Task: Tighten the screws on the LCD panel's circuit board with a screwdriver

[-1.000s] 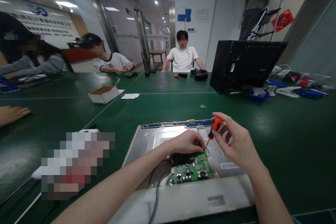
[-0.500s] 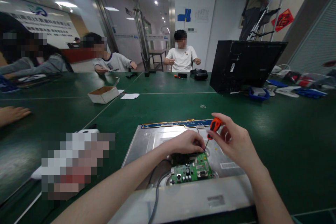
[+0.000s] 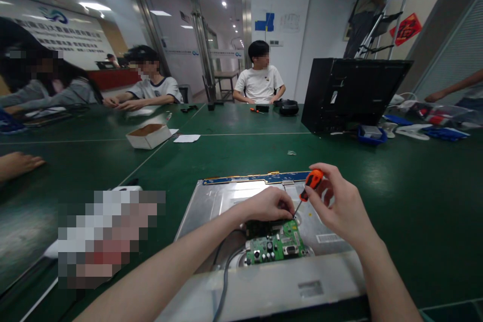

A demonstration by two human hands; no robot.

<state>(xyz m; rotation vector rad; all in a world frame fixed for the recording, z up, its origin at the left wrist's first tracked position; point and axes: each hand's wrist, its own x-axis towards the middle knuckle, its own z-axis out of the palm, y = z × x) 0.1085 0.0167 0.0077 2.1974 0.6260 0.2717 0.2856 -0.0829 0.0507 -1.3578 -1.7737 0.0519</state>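
A metal-backed monitor panel (image 3: 215,201) lies face down on the green table in front of me. A small green circuit board (image 3: 274,247) sits on it near my edge. My right hand (image 3: 339,209) grips an orange-handled screwdriver (image 3: 309,183), its tip down at the board's far corner. My left hand (image 3: 267,205) rests closed on the panel beside the tip, fingers pinched at the board's edge; what they pinch is hidden. A grey cable (image 3: 225,276) runs from the board toward me.
A black monitor housing (image 3: 350,93) stands at the back right, with a blue tray (image 3: 372,135) and cables beside it. A small cardboard box (image 3: 149,136) and white paper (image 3: 186,138) lie mid-table. Several people sit along the far and left sides. Another person's hand (image 3: 17,165) rests at left.
My hands stay at the board; the screwdriver handle has shifted slightly in my right fingers. The people at the far side have shifted, and an arm has come in at the far right.
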